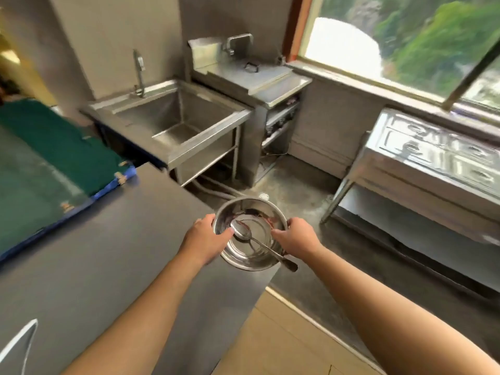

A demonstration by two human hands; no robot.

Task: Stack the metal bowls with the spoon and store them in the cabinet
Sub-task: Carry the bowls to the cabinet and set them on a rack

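— Two hands on the load, one each side. Left hand [205, 235] grips the near-left rim of the bowl [250, 234], thumb hooked inside; right hand [296, 236] grips the right rim the same way. Both closed on it.

— One bowl or a stack?

— Cannot tell. Only the top rim and inside show; anything nested underneath is hidden. The spoon [259, 243] lies inside, head toward the left hand, handle sticking out over the near-right rim just below the right hand.

— Why hold it from both sides?

— My judgement: to keep it level so the spoon doesn't slide out. The overhanging handle is the weak point; a tilt toward the right hand would likely tip it over the edge.

— Where is the load?

— In the air, beyond the corner of the dark tabletop [108, 253] that runs under the left forearm, mostly over the floor. Not resting on anything.

— And the cabinet?

— Unconfirmed. A steel unit [422, 169] with drawer fronts stands to the right of the right hand, well apart; a sink [176, 117] lies ahead of both hands. Storage not yet done.
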